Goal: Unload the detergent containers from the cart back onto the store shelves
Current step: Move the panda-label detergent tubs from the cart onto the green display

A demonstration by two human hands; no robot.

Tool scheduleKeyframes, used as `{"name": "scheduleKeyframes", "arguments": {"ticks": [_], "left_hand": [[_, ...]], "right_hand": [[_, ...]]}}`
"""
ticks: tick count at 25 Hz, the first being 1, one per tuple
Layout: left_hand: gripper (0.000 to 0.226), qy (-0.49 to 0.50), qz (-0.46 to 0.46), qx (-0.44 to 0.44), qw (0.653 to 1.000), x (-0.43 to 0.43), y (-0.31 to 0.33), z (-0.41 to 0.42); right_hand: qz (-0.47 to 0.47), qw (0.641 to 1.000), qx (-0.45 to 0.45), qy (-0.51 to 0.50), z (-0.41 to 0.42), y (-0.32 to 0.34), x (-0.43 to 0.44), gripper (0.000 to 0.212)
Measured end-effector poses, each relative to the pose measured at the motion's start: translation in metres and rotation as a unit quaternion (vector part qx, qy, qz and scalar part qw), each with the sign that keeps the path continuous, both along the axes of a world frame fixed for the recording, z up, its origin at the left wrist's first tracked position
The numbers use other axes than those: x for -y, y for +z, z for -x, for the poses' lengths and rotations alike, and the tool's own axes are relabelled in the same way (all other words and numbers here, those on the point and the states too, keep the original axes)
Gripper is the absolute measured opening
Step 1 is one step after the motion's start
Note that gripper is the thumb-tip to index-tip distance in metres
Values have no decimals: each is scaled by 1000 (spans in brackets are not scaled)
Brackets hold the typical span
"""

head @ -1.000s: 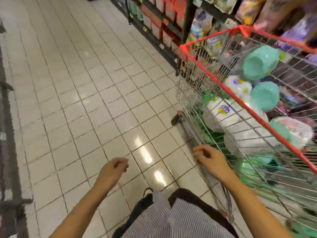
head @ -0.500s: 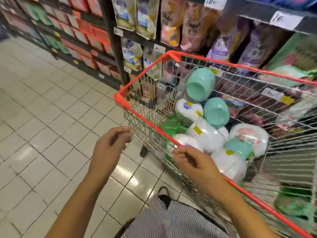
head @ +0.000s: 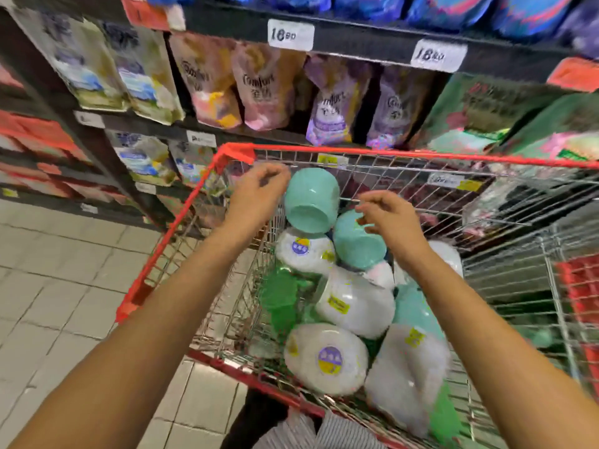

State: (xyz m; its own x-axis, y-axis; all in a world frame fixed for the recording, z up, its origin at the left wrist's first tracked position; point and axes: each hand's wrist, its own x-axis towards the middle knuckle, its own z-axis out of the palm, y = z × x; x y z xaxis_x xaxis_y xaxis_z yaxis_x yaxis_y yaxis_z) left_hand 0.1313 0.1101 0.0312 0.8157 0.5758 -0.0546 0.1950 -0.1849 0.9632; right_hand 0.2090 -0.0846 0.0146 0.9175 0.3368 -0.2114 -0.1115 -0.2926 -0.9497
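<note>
A wire cart with a red rim (head: 168, 228) stands before the store shelves (head: 356, 43). Several detergent containers lie piled in it: white tubs with purple and yellow labels (head: 325, 359) and mint-green ones, the topmost (head: 311, 202) tilted on its side. My left hand (head: 256, 192) hovers at that green container's left with fingers loosely curled, holding nothing. My right hand (head: 389, 215) hangs over a second green container (head: 353, 244), fingers also loosely curled and empty. I cannot tell whether either hand touches a container.
Shelves hold rows of softener pouches (head: 269, 89) with price tags (head: 290, 34) on the shelf edge. Green packs (head: 486, 118) fill the shelf at right. Pale floor tiles (head: 64, 270) stretch to the left of the cart. A red crate (head: 580, 286) sits beyond the cart's right side.
The view swung from the floor up to the cart and shelves. Both hands rose from beside the cart's near rim and reached forward over the pile to the green containers.
</note>
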Motion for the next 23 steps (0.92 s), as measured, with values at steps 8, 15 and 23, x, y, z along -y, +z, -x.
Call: {"name": "scheduleKeyframes", "arguments": {"ticks": [8, 15, 23], "left_hand": [[62, -91, -217, -134, 963, -8, -87, -121], [101, -62, -340, -132, 929, 11, -136, -131], [81, -18, -202, -14, 979, 9, -98, -109]], "right_hand": [[18, 973, -215, -77, -84, -100, -46, 9], [-161, 911, -342, -164, -89, -150, -94, 40], [-247, 914, -269, -175, -72, -124, -63, 15]]}}
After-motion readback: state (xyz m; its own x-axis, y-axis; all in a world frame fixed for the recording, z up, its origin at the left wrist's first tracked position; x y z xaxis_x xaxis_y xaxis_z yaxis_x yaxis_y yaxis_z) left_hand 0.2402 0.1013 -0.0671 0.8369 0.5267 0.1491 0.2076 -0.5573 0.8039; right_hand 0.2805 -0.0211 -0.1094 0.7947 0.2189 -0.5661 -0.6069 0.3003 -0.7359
